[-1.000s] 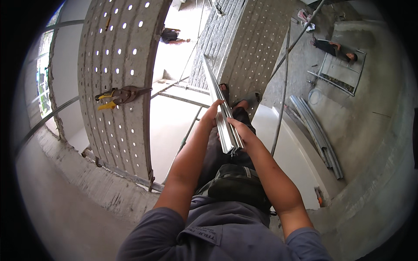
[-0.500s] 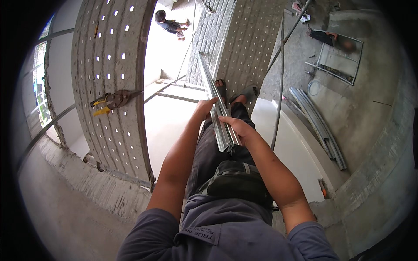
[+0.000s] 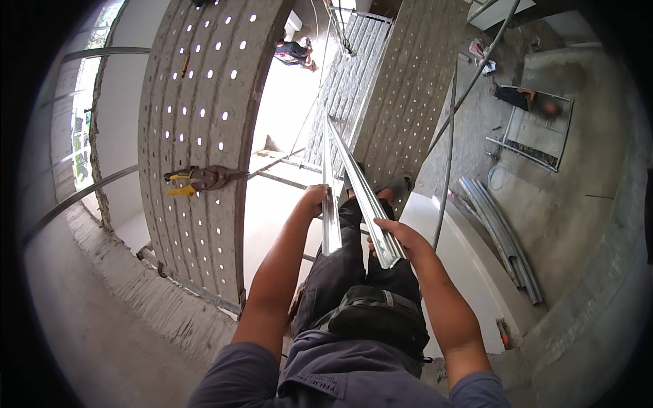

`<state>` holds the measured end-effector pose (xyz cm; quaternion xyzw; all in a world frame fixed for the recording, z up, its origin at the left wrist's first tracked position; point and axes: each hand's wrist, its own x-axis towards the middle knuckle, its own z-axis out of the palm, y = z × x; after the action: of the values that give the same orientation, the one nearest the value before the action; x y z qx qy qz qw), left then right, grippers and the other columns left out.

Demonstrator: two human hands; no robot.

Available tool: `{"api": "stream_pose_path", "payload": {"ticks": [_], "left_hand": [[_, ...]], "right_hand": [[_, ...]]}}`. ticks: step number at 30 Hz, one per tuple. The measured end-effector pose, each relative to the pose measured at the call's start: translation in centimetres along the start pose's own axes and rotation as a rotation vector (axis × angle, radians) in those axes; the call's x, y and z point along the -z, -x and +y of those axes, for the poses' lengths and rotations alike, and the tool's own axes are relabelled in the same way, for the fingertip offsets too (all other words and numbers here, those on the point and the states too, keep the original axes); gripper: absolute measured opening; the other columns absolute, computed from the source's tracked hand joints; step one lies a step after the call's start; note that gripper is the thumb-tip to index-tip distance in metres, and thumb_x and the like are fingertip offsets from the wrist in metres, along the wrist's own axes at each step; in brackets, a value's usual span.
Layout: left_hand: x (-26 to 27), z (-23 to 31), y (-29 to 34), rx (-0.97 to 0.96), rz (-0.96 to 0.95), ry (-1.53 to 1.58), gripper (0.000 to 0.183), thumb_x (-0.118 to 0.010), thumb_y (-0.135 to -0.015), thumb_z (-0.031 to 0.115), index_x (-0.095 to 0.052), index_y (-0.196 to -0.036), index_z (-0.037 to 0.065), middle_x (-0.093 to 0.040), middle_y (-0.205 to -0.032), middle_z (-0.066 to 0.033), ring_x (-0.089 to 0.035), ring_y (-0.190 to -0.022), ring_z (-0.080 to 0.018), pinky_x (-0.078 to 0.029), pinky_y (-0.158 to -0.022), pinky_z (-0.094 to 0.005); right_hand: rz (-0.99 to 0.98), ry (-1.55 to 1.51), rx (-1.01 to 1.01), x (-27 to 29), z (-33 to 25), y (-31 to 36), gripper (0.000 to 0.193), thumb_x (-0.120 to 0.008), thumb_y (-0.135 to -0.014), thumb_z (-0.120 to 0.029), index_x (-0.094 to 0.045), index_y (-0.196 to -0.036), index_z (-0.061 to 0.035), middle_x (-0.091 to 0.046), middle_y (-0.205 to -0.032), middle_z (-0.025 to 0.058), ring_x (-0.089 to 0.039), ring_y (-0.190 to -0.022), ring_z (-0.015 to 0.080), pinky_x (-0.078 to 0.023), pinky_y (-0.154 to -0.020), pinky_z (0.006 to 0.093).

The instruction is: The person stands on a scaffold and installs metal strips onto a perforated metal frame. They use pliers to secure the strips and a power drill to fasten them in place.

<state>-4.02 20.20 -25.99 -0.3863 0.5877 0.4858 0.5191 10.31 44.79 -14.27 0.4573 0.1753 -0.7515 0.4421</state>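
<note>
My left hand (image 3: 314,199) is closed around one long, shiny metal channel (image 3: 331,231), in front of my left thigh. In my right hand (image 3: 403,236) are a few more metal channels (image 3: 362,190), gripped near their close ends with the thumb on top. The two lots spread apart toward me and meet at their far tips, over a ribbed metal plank. Off to the left, a pair of tin snips (image 3: 204,180) with yellow handles lies on a perforated scaffold plank (image 3: 204,129); neither hand touches it.
Under my feet is another perforated plank (image 3: 394,88). A scaffold pipe (image 3: 447,156) rises to its right. Lower down, several long metal profiles (image 3: 500,231) lie on the floor. One person (image 3: 292,53) is at the far left, another (image 3: 513,97) bends over a metal frame (image 3: 561,143).
The channels, bundled together before, are now split: my left hand has drawn one away to the left, and my right hand keeps the others. Both hands have come closer to me.
</note>
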Motion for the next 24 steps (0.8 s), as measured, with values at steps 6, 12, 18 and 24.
{"api": "stream_pose_path", "payload": {"ticks": [6, 12, 18, 24], "left_hand": [[1.3, 0.8, 1.1, -0.013, 0.077, 0.022, 0.050, -0.045, -0.102, 0.052, -0.060, -0.090, 0.007, -0.054, -0.067, -0.0037, -0.049, -0.046, -0.0181, -0.043, -0.045, -0.0324], [0.0, 3.5, 4.0, -0.143, 0.120, -0.599, 0.051, -0.070, -0.082, 0.039, -0.069, -0.101, -0.008, -0.068, -0.084, -0.0223, -0.064, -0.074, -0.0256, -0.051, -0.069, -0.0421], [0.0, 2.8, 7.1, -0.244, 0.184, -0.601, 0.052, -0.068, -0.079, 0.039, -0.061, -0.073, -0.012, -0.054, -0.059, -0.0140, -0.053, -0.054, -0.0215, -0.044, -0.054, -0.0434], [0.9, 1.3, 8.7, -0.242, 0.233, -0.503, 0.038, -0.068, -0.083, 0.036, -0.061, -0.071, 0.000, -0.056, -0.061, -0.0053, -0.053, -0.054, -0.0155, -0.043, -0.052, -0.0349]], "right_hand": [[-0.003, 0.082, -0.101, 3.7, -0.9, 0.9, 0.050, -0.060, -0.099, -0.032, -0.050, -0.128, 0.0066, -0.068, -0.104, 0.0194, -0.072, -0.088, 0.0300, -0.063, -0.075, 0.0473], [0.107, 0.223, -0.214, 5.7, -0.6, 0.9, 0.046, -0.059, -0.098, -0.029, -0.050, -0.128, 0.0051, -0.069, -0.104, 0.0185, -0.073, -0.086, 0.0309, -0.062, -0.076, 0.0504], [0.194, 0.283, -0.262, 6.5, 0.3, 0.5, 0.048, -0.060, -0.098, -0.031, -0.049, -0.129, 0.0033, -0.069, -0.103, 0.0172, -0.073, -0.084, 0.0303, -0.061, -0.074, 0.0517], [0.196, 0.304, -0.307, 7.4, -0.3, 0.8, 0.048, -0.062, -0.097, -0.030, -0.049, -0.130, 0.0027, -0.069, -0.104, 0.0177, -0.074, -0.083, 0.0312, -0.062, -0.073, 0.0507]]}}
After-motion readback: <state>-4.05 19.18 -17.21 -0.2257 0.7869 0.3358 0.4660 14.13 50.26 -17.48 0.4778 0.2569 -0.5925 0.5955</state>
